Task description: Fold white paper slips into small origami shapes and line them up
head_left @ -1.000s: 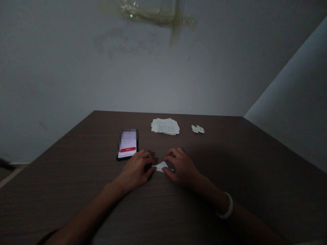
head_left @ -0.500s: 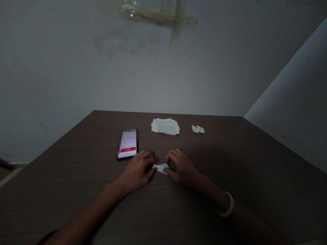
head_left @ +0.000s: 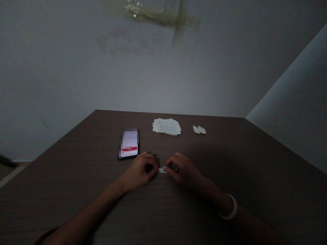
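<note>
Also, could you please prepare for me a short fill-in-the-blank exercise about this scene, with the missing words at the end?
1. The left hand and the right hand both touch one small piece of white ____.
2. From the person's seat, the phone lies to the ____ of the paper stack.
3. The bar near the phone's lower end is coloured ____.
4. The pale bracelet is worn on the person's ____ side.

Missing words: paper; left; red; right.
</note>
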`<state>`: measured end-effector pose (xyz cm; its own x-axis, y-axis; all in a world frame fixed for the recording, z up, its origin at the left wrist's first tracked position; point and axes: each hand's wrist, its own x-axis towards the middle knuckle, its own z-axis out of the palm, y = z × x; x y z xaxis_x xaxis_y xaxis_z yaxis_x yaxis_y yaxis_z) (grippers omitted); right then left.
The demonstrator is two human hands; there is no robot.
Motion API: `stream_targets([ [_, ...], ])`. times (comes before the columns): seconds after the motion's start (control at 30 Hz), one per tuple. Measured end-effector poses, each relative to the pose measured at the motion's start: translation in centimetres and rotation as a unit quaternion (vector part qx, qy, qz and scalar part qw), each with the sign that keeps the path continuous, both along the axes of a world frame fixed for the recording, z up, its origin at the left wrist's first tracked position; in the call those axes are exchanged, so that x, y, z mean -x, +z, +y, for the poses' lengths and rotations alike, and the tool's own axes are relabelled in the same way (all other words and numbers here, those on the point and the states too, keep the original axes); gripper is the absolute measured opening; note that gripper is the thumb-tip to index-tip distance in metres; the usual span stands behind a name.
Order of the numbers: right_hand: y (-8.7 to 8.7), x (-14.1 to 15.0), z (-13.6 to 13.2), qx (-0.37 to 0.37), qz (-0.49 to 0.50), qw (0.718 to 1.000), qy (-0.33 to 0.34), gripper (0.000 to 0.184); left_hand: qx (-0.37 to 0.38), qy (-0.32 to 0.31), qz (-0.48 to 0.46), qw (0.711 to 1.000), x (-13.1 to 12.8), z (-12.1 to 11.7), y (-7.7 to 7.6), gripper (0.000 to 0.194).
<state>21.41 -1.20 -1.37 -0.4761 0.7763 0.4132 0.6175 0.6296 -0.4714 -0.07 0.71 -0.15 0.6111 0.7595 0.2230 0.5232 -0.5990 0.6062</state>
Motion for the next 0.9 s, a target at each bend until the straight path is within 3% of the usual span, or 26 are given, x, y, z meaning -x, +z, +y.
stream_targets([
  [0.33, -0.5, 0.5, 0.0, 0.055, 0.016, 0.997, -0.056, 0.024, -0.032, 0.039, 0.019, 0.999, -0.1, 0.5, -0.9, 0.011],
  [0.43, -0.4, 0.5, 0.0, 0.028, -0.015, 0.998, -0.051, 0.024, -0.038, 0.044, 0.026, 0.998, -0.2, 0.6, -1.1, 0.010],
  [0.57, -0.2, 0.4, 0.0, -0.029, -0.080, 0.996, -0.006, 0.006, -0.051, 0.041, 0.036, 0.997, -0.2, 0.6, -1.4, 0.010],
  [0.7, -0.2, 0.3, -0.1, -0.050, -0.130, 0.990, 0.021, 0.012, -0.075, 0.032, 0.040, 0.996, -0.1, 0.4, -1.4, 0.012],
  [0.9, -0.3, 0.4, -0.3, -0.064, -0.153, 0.986, 0.017, 0.012, -0.112, -0.028, 0.073, 0.991, 0.1, 0.2, -0.5, 0.020],
])
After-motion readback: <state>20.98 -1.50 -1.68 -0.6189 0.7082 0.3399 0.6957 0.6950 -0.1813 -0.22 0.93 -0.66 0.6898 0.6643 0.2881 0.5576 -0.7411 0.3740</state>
